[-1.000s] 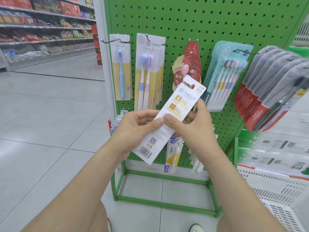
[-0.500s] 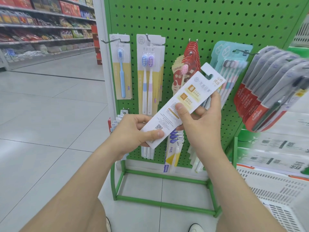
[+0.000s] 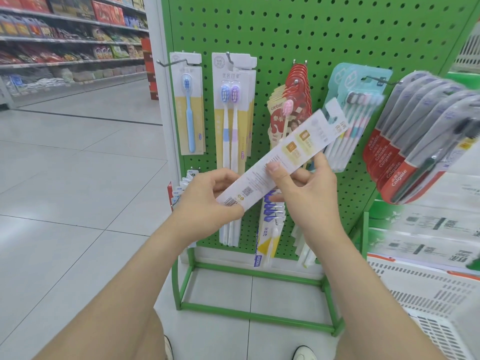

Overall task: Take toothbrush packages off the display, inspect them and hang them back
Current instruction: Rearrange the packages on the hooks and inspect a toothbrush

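Note:
A long white toothbrush package (image 3: pixel 291 149) is held slanted in front of the green pegboard display (image 3: pixel 311 35), printed back side toward me, hang tab up to the right. My left hand (image 3: pixel 207 201) pinches its lower barcode end. My right hand (image 3: pixel 306 188) grips its middle, thumb on the printed face. On the hooks behind hang a single blue toothbrush package (image 3: pixel 188 105), a twin-brush pack (image 3: pixel 231 110), red packs (image 3: pixel 298 100), a teal multi-pack (image 3: pixel 363 89) and Colgate packs (image 3: pixel 415 136).
More packages (image 3: pixel 270 229) hang on the lower hooks behind my hands. The green stand frame (image 3: pixel 249 313) rests on the tiled floor by my shoes. A white basket (image 3: pixel 426 302) sits at the right. Stocked shelves (image 3: pixel 65 35) line the aisle at the far left.
The package has tilted further toward the right, its top end swinging over the teal multi-pack. My left hand slid down to the barcode end; my right hand moved right.

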